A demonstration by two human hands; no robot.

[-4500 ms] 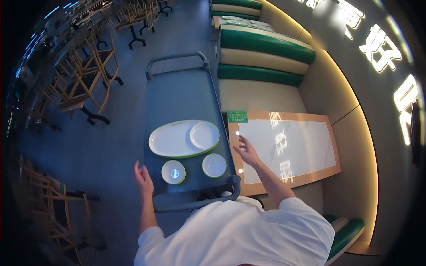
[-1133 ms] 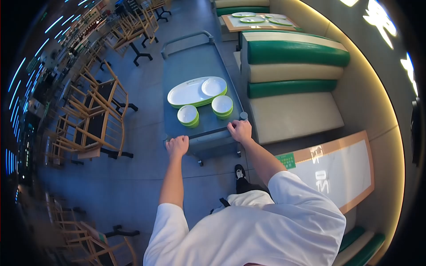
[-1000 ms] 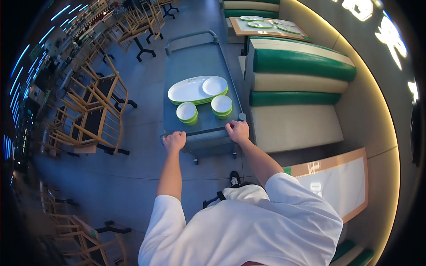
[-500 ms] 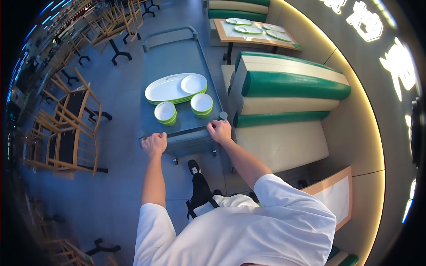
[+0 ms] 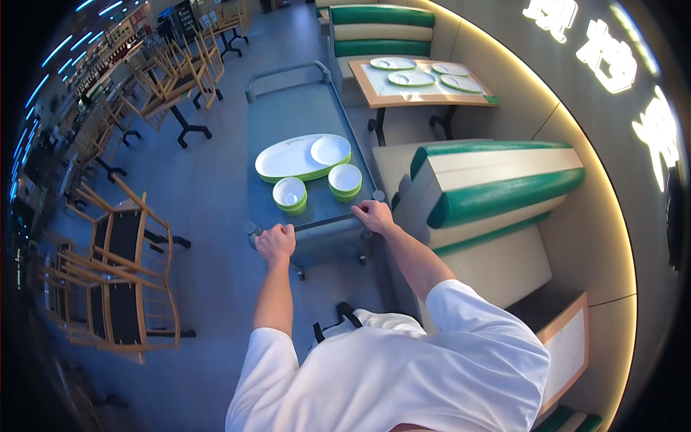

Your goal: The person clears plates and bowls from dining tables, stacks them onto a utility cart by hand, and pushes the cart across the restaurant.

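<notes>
Both of my hands grip the near end of a grey-blue serving cart [image 5: 288, 119]. My left hand [image 5: 276, 243] is closed on the cart's edge by its left corner post. By the right corner post, my right hand [image 5: 374, 215] is wrapped round the same edge. On the cart top lies a stack of oval white plates [image 5: 284, 157] with green rims, and a round white plate [image 5: 331, 150] rests on its right part. Nearer to me stand two stacks of white and green bowls, the left bowls [image 5: 290, 193] and the right bowls [image 5: 345, 181].
Right of the cart is a green and cream booth bench [image 5: 504, 176]. Beyond it stands a table [image 5: 371, 90] set with several plates [image 5: 412, 78]. Wooden chairs [image 5: 119, 245] are stacked on the left. Grey floor [image 5: 194, 209] runs between chairs and cart.
The cart and my hands have moved forward past the booth seating, which now lies nearer to me. In the view they sit slightly further right. My grip looks the same.
</notes>
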